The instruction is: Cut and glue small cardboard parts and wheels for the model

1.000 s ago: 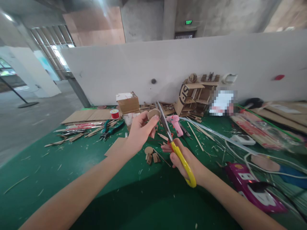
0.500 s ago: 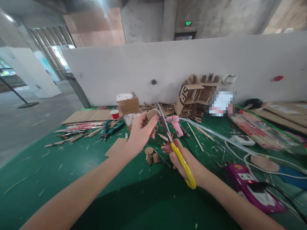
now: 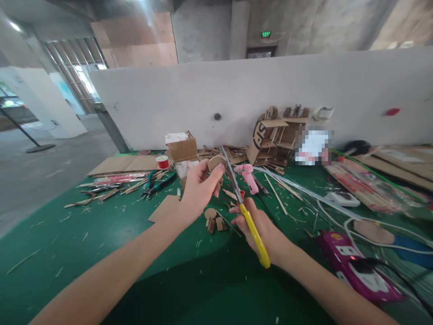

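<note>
My left hand (image 3: 199, 189) is raised over the green table (image 3: 101, 253) and pinches a small round cardboard disc (image 3: 217, 161) between thumb and fingertips. My right hand (image 3: 259, 225) grips yellow-handled scissors (image 3: 252, 230), whose steel blades (image 3: 231, 174) point up and away, right beside the disc's edge. Below the hands, another cardboard disc (image 3: 210, 212) and small cardboard offcuts (image 3: 216, 223) lie on the table.
A pink glue gun (image 3: 248, 175) lies just beyond the scissors. Pliers (image 3: 156, 184), a red spool (image 3: 162, 161) and a small cardboard box (image 3: 181, 149) sit to the left. A cardboard model shelf (image 3: 275, 135) stands against the white wall. Cables and a purple power strip (image 3: 355, 266) are at the right.
My right hand and the scissors have shifted slightly left and down. The left hand holds the disc in almost the same place.
</note>
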Demonstrator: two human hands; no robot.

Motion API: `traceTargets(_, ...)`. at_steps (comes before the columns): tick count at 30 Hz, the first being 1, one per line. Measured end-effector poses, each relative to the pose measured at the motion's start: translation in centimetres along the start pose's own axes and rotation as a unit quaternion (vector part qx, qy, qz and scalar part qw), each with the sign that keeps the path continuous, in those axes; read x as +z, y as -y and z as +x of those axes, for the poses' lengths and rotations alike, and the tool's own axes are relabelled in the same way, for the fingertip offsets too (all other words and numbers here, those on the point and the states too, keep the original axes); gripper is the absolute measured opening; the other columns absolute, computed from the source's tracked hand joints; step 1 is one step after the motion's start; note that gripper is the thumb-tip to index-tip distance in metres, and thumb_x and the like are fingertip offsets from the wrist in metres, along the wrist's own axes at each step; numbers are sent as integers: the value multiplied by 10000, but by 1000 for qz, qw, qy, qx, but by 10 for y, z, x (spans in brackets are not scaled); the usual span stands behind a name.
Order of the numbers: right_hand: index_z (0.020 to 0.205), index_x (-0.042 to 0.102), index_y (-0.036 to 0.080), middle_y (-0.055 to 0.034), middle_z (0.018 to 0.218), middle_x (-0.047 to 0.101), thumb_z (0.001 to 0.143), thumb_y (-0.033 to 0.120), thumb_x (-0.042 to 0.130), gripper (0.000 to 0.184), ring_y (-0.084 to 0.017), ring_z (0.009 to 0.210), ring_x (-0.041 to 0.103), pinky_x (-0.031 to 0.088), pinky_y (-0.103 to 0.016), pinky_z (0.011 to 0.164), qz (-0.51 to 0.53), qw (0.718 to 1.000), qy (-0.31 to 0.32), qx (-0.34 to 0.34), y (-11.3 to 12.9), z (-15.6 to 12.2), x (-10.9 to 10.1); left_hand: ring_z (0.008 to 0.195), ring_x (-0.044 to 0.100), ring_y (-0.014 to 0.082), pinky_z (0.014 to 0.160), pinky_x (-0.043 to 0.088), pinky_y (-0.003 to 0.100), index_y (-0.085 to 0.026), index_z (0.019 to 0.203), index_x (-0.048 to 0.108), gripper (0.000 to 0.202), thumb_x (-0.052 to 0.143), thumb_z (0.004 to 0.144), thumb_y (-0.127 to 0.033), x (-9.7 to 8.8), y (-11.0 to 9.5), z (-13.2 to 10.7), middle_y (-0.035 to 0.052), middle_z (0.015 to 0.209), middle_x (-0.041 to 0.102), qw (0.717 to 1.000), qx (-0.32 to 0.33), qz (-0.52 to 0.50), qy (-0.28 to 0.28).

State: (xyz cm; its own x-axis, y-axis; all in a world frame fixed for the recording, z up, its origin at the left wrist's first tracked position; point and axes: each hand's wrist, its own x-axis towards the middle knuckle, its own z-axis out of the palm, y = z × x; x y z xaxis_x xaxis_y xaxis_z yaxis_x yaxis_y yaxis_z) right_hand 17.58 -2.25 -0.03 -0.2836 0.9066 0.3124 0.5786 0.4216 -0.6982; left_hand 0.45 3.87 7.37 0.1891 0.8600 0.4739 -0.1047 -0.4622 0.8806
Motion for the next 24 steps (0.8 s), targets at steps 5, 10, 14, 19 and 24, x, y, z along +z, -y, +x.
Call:
traceTargets(5,1070,426,205,-96,889,655,985,513,331,334,-232,744,653,519,-377,651,2,1000,3,-12,-1,0,0,398,414,47,398,319,187,-189,728,501,286,598,891,-403,-1,-1,1,-76,495,436,1000,5,-2,9)
traceTargets(10,1019,393,219,-52,825,640,981,527,346,313,-198,645,649,522,-358,606,30,999,24,5,-3,3,2,402,415,49,397,309,193,-192,715,490,297,601,888,-405,-1,0,1,-75,498,428,1000,6,-3,5)
traceTargets(14,985,351,236,-17,812,621,975,524,370,288,-150,509,632,509,-301,500,65,997,26,28,-6,3,7,398,408,52,400,305,203,-196,713,486,304,604,884,-418,-1,1,1,-75,491,429,1000,6,-5,4)
traceTargets(19,956,343,242,31,717,582,968,498,406,264,-129,422,602,492,-261,439,59,996,23,55,-8,1,9,398,403,57,400,293,216,-198,713,488,303,606,880,-422,0,1,0,-71,492,427,1000,1,-14,8)
traceTargets(24,952,350,243,41,701,568,946,486,462,267,-124,390,594,446,-219,362,83,993,32,81,-5,1,6,399,399,51,396,287,215,-192,736,519,267,608,880,-399,0,0,1,-72,512,411,999,-14,-39,21)
